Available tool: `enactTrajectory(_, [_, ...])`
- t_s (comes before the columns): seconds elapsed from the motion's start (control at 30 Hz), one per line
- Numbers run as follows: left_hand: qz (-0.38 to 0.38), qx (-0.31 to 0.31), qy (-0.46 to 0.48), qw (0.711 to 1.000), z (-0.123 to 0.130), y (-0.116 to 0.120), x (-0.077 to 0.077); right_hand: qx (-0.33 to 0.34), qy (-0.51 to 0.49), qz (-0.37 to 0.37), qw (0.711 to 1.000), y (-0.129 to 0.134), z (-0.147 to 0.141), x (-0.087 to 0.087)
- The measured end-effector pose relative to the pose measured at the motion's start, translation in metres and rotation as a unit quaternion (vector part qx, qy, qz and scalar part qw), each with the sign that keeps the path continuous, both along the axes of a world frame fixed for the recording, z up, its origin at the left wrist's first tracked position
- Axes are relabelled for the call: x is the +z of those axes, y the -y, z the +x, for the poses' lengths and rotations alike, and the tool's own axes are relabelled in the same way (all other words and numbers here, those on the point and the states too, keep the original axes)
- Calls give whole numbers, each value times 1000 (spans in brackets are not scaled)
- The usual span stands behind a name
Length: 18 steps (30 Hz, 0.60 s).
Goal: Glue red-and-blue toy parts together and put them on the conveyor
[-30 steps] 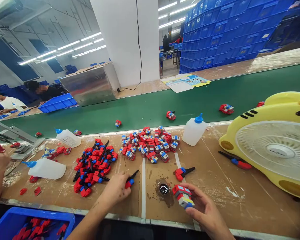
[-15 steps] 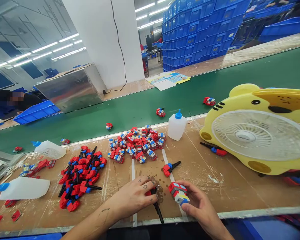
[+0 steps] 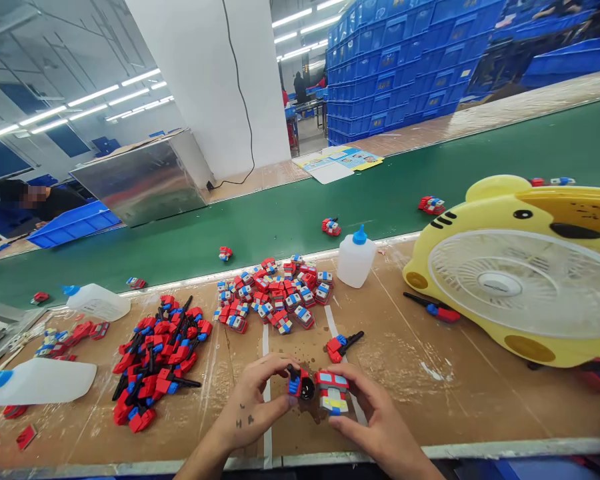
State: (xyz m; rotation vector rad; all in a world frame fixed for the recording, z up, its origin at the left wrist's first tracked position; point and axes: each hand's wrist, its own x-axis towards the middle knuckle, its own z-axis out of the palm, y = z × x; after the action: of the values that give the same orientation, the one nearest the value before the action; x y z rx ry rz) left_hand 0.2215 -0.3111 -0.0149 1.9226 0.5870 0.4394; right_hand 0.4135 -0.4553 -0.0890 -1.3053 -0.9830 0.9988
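My left hand (image 3: 257,403) is closed on a red and blue toy part with a black barrel (image 3: 295,383), its round black opening turned to the right. In my right hand (image 3: 375,413) is a red, grey and white toy vehicle body (image 3: 333,392) with blue and yellow patches, pinched between thumb and fingers. The two pieces are close together above the table; whether they touch I cannot tell. Just beyond them lies another red and blue part with a black barrel (image 3: 341,345). A pile of such barrel parts (image 3: 165,360) is to the left, and a heap of vehicle bodies (image 3: 275,290) lies farther back.
A white bottle with a blue cap (image 3: 356,260) stands behind the heap; two more bottles lie at left. A yellow animal-shaped fan (image 3: 415,257) fills the right side. A green conveyor belt (image 3: 275,220) carries several toy pieces. Blue crates (image 3: 380,87) are stacked beyond.
My left hand has lifted the barrel part off the table and turned it. My right hand has brought the vehicle body leftward, close to it. Pieces on the belt have shifted right.
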Motion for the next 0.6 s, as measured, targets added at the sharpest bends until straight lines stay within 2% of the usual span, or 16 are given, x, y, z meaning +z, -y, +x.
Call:
enactTrajectory(0.1, [-9, 9, -5, 1000, -4, 0, -8, 23, 90, 11, 996, -8, -3, 7])
enactTrajectory(0.2, [-21, 57, 8, 998, -8, 1, -22, 20, 203, 36, 978, -15, -5, 14])
enactTrajectory(0.3, [-42, 107, 60, 991, -3, 11, -39, -1, 286, 84, 955, -25, -8, 21])
enactTrajectory(0.4, [-62, 156, 123, 978, 16, 23, -51, -48, 349, 140, 925, -42, -17, 29])
enactTrajectory(0.5, [-44, 246, 156, 955, 42, 17, -50, -106, 391, 200, 892, -71, -25, 38])
enactTrajectory(0.57, [6, 287, 140, 948, 61, -5, -38, -136, 406, 208, 880, -94, -23, 46])
enactTrajectory(0.6, [48, 283, 110, 952, 71, -22, -30, -147, 410, 203, 877, -104, -20, 50])
